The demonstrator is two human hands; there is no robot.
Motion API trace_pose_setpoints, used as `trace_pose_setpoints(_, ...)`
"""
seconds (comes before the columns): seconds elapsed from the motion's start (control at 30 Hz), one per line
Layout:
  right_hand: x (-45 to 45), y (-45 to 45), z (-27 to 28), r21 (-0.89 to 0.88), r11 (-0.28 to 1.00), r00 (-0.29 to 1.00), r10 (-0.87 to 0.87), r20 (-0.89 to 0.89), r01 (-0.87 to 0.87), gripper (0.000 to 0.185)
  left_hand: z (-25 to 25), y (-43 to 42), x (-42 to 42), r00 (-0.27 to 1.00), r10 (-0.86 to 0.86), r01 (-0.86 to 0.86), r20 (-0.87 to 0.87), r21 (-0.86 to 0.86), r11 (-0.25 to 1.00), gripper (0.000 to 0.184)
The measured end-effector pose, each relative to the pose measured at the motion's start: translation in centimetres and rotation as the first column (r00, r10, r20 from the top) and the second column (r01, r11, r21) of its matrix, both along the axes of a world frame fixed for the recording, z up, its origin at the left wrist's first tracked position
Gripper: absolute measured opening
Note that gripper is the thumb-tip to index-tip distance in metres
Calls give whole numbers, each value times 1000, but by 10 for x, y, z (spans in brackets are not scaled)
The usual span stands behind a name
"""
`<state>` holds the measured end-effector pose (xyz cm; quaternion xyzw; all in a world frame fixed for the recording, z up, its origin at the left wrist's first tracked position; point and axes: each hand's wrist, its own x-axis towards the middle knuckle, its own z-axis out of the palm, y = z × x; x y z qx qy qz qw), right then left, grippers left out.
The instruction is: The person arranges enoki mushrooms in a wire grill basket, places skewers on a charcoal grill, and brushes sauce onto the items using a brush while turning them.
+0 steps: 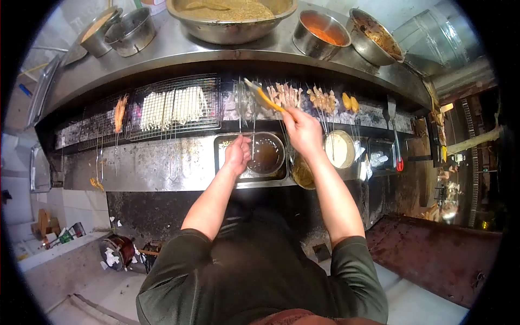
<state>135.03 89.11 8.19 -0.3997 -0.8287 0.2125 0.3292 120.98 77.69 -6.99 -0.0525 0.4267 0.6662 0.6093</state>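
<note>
My left hand [238, 154] is closed on the lower end of a skewer, just left of a round pot of brown liquid [266, 154]. That skewer reaches up to grey food [244, 100] over the coals. My right hand [303, 130] grips a yellow-handled brush [264, 96], whose tip lies above the grey food. Meat skewers [285, 96] lie to the right of the brush, with more meat skewers [323, 101] beyond. A wire rack [211, 105] with white food [172, 107] is on the left of the grill.
Along the back shelf stand a large bowl of ground seasoning [233, 32], a pot of red sauce [322, 35] and other pots. A bowl of pale liquid [339, 149] sits right of my right forearm. A spatula [392, 111] lies at the grill's right end.
</note>
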Motion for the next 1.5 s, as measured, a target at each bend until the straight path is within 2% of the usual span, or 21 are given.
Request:
trace_pose_setpoints(0.1,-41,15,-3,-105,994,999,0,-41,-4,23,4,1,1,1000,0,-1,-22,-19,1000,33)
trace_pose_setpoints(0.13,-54,19,-12,-61,998,996,-1,-88,-4,23,1,1,1,1000,-2,1,-12,-8,1000,33)
trace_pose_setpoints(0.17,-65,23,-24,-110,994,997,-27,-67,19,23,-2,1,1,1000,1,-1,-6,7,1000,33)
trace_pose_setpoints(0.23,-76,25,-44,3,1000,999,-12,-47,12,23,-5,2,1,1000,2,-2,-9,-8,1000,33)
trace_pose_setpoints(0.33,-77,19,-50,-59,997,998,-56,33,58,23,-8,4,-2,1000,31,-31,2,18,999,32)
trace_pose_setpoints(0.5,-82,26,-40,14,999,999,-36,22,36,22,-14,4,-6,999,20,-22,27,57,998,31)
trace_pose_setpoints(0.63,-85,25,-46,1,1000,997,-10,71,10,22,-7,7,-4,1000,15,-15,19,-11,1000,33)
trace_pose_setpoints(0.8,-72,30,-31,-24,995,991,-102,-84,100,24,-19,3,-5,1000,-9,10,-18,40,999,35)
trace_pose_setpoints(0.9,-58,28,-25,-36,996,979,-92,-184,87,25,-18,2,-6,1000,-23,23,4,54,998,35)
trace_pose_setpoints(1.0,-43,21,-20,-221,970,971,-141,-193,97,27,-18,-1,-8,1000,-17,17,9,50,999,35)
trace_pose_setpoints(1.13,-23,16,-27,-236,966,957,-162,-239,104,28,-22,-2,-9,1000,-4,3,17,38,999,37)
trace_pose_setpoints(1.23,-8,4,-15,-156,984,970,-113,-215,80,26,-20,-7,-10,1000,-8,8,-8,-11,1000,40)
trace_pose_setpoints(1.27,-3,-5,-6,-129,989,984,-94,-151,75,26,-18,-10,-10,998,-15,14,-55,-19,1000,41)
trace_pose_setpoints(1.33,4,-30,8,-198,980,984,-59,-166,26,26,-11,-26,-12,978,-68,52,-196,-87,995,44)
trace_pose_setpoints(1.37,9,-45,7,-242,970,985,-42,-170,-1,26,-18,-37,-10,983,-51,35,-178,-90,995,43)
trace_pose_setpoints(1.43,21,-80,-1,-345,936,985,11,-174,-72,26,-18,-80,-13,925,-219,183,-310,-142,973,42)
trace_pose_setpoints(1.47,26,-97,-5,-449,889,993,37,-116,-86,25,-14,-106,-18,814,-369,336,-448,-154,929,37)
trace_pose_setpoints(1.5,30,-112,-11,-544,834,996,66,-63,-90,24,-7,-126,-11,871,-293,213,-395,-234,949,33)
